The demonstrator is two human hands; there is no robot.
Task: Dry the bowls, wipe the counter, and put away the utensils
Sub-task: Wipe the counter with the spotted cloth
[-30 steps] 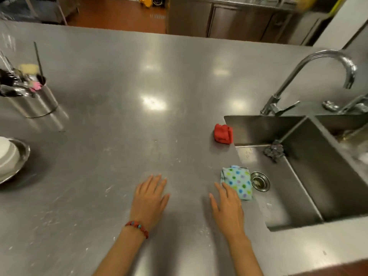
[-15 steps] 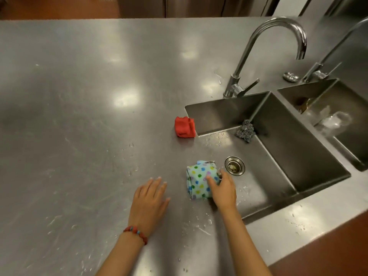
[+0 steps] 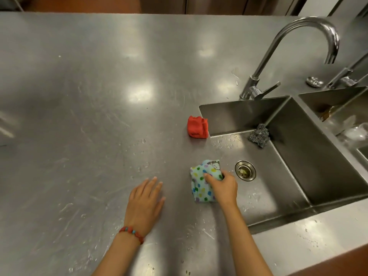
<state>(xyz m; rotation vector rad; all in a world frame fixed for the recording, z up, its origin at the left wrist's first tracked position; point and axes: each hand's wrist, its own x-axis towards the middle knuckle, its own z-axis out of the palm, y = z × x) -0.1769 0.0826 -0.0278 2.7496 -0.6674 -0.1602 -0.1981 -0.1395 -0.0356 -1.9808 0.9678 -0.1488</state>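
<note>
So the big stainless steel table (image 3: 99,96) fills pretty much the whole view, scratched up and shiny, with water droplets scattered around the middle and near the front edge. Set into it on the right is a deep sink (image 3: 310,156) with a wet bottom, and a tall curved faucet (image 3: 288,46) stands behind its back corner. There's a second basin (image 3: 342,108) further right with something clear in it, maybe glassware, but it's too blurry at that edge to really tell. The left hand (image 3: 144,204) is lying flat on the table, fingers straight and a bit spread, not holding anything, with a red beaded bracelet (image 3: 131,233) on the wrist. The right hand (image 3: 224,188) has its fingers curled around a light blue cloth with colored polka dots (image 3: 201,188), gripping it from the sink side; the cloth is bunched up and sits on the table right at the sink's left rim. Farther back, a folded red cloth (image 3: 197,127) sits on the table just beside the sink's far left corner, well apart from both hands. Inside the sink, a steel wool scrubber (image 3: 258,135) is tucked into the back corner, and the round drain (image 3: 245,170) is near the right hand.
</note>
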